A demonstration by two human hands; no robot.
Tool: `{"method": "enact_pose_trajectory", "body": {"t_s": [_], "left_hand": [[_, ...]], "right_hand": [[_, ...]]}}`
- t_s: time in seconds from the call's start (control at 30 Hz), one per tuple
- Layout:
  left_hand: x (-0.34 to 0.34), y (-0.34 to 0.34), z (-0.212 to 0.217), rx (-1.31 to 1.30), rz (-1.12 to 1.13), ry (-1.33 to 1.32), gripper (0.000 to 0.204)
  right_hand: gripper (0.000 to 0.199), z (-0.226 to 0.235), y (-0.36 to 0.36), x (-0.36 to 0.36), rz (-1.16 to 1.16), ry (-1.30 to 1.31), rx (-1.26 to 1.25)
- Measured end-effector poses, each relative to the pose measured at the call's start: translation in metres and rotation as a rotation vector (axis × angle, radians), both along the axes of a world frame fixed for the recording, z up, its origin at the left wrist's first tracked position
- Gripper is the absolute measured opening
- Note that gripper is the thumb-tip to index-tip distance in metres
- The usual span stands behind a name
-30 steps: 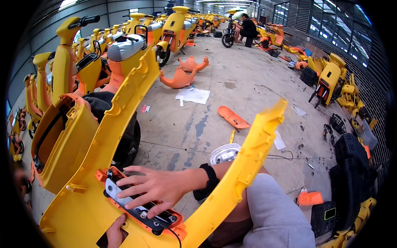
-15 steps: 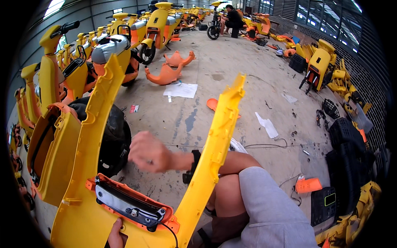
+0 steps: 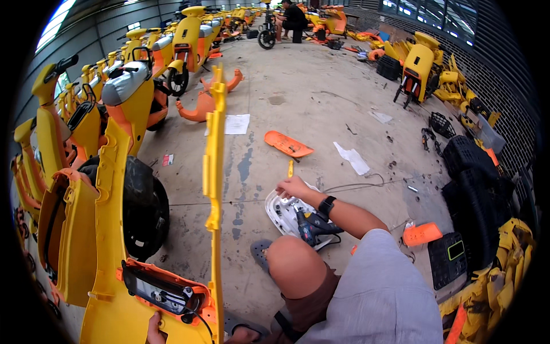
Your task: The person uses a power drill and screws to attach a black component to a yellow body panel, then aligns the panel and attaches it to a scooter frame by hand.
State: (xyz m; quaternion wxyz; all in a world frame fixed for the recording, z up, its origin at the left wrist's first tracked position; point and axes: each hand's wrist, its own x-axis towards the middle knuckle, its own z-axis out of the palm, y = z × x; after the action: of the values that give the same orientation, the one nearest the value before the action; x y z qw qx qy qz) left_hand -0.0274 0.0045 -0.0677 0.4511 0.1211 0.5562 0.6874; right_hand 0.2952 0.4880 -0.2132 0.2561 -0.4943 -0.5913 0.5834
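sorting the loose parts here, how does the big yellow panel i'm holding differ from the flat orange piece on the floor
The yellow panel stands upright, steadied at its lower edge by the left hand; the orange piece lies flat on the concrete, untouched. The yellow panel is long, forked and carries a dark display unit; the orange piece looks much smaller and bare. Both appear to be plastic scooter body parts.

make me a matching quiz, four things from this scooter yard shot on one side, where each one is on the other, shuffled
Things:
1. right hand
2. left hand
3. power drill
4. orange panel

Places:
a. alone on the concrete, farther out
b. lying on the white tray
c. at the yellow body panel's bottom edge
d. reaching over the white tray

Pairs: 1-d, 2-c, 3-b, 4-a
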Motion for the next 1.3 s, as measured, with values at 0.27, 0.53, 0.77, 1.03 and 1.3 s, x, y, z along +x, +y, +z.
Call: {"method": "enact_pose_trajectory", "body": {"t_s": [0.27,0.53,0.77,1.03,1.3], "left_hand": [[0.057,0.057,-0.063,-0.268,-0.408,0.084,0.02],[0.125,0.093,-0.161,-0.419,-0.845,0.141,0.019],[0.106,0.075,-0.19,-0.467,-0.898,0.176,0.019],[0.076,0.025,-0.223,-0.528,-0.845,0.184,0.019],[0.074,-0.013,-0.265,-0.556,-0.903,0.213,0.02]], "right_hand": [[0.026,-0.099,-0.073,0.111,0.144,-0.662,0.261],[0.024,-0.145,-0.13,0.14,-0.031,-0.619,0.708],[0.05,-0.153,-0.127,0.146,0.069,-0.962,0.681],[0.068,-0.139,-0.108,0.146,0.32,-0.931,0.461],[0.069,-0.143,-0.109,0.165,0.285,-0.915,0.552]]}}
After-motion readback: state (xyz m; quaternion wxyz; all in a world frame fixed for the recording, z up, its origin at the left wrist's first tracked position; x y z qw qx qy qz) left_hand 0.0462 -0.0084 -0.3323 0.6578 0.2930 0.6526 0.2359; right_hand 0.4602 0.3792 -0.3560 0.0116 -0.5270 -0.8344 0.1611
